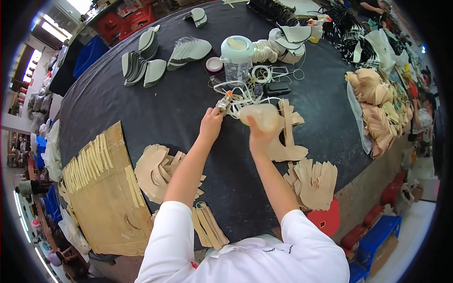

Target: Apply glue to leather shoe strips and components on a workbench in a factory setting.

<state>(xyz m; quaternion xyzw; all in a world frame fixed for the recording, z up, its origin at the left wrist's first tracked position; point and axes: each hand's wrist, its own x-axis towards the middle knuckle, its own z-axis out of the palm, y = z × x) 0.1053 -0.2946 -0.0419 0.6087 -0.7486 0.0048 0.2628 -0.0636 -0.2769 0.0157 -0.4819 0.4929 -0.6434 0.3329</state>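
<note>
My right hand [260,137] is closed around a cloudy, yellowish squeeze bottle [259,116], tilted and a little blurred, above the middle of the table. Just left of it, my left hand [211,125] pinches a small silvery, crumpled-looking piece [223,104] with an orange tip [229,94]; its exact kind I cannot make out. White straps or cords [243,96] lie tangled right behind both hands. Beneath and right of the bottle are tan cut-out pieces [289,152]. Behind the tangle stands a clear jug with a pale lid [237,49].
Tan pieces lie stacked by my left forearm [153,172] and right forearm [317,181]. A brown board with pale strips [106,198] covers the left side. Grey-white curved pieces [188,51] sit farther back, near a tape roll [214,64] and a black case [277,88]. More tan bundles [377,104] lie right.
</note>
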